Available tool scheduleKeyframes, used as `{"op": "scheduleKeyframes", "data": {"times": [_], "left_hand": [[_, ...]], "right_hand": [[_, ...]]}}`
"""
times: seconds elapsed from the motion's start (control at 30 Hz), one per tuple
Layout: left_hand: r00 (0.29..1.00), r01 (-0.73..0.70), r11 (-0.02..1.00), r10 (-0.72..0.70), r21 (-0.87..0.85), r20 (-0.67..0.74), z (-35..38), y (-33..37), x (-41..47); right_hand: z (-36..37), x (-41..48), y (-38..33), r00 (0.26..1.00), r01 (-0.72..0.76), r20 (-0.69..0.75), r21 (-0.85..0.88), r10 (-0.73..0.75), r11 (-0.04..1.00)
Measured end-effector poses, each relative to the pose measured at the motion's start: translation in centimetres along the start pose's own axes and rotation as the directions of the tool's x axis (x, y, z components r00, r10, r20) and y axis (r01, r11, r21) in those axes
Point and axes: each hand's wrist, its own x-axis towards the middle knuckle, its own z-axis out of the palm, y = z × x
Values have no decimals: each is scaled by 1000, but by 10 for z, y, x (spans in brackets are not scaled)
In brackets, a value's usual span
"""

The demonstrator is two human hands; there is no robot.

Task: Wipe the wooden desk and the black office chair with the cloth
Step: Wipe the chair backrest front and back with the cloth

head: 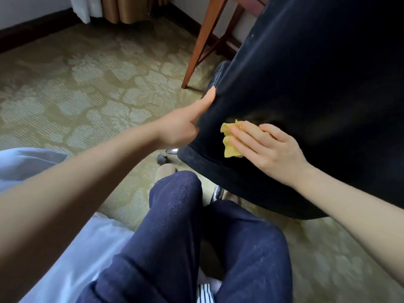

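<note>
On the rear face of the black chair (pixel 306 84), low and near its left edge, the right hand (pixel 269 147) lies flat with its fingers straight and slightly spread, pressing a crumpled yellow cloth (pixel 228 147) against the upholstery; the cloth shows beyond the fingertips and is otherwise covered by the palm. Just to the left, the left hand (pixel 181 127) grips the chair's side edge: the thumb (pixel 207 99) lies extended along the near surface, while the other fingers pass round the edge and are hidden behind it. Both forearms are bare. Below the chair, a chrome base arm (pixel 217 193) and a castor (pixel 161 159) show above the patterned green carpet (pixel 87 84). In the foreground are the person's bent knees in dark blue trousers (pixel 175 215), with pale blue fabric (pixel 26 162) at the left margin. Behind the chair, a slanted wooden desk leg (pixel 203 40) stands on the carpet near the wall, and a curtain (pixel 122 9) hangs at the top of the view.
</note>
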Motion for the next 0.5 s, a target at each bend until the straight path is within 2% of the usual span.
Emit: {"op": "scheduleKeyframes", "data": {"times": [0.13, 0.33, 0.4, 0.5], "left_hand": [[1000, -22, 997, 20, 72, 16, 2, -6, 5], [999, 14, 999, -12, -33, 34, -26, -15, 25], [997, 38, 998, -35, -42, 68, -42, -16, 34], [995, 44, 999, -44, -2, 93, -58, -13, 41]], "right_hand": [[28, 9, -31, 985, 33, 171, -64, -22, 997], [73, 61, -65, 948, 79, 313, -82, -49, 994], [88, 80, -80, 903, 137, 425, -145, -63, 980], [108, 106, -91, 844, 146, 535, -186, -24, 972]]}}
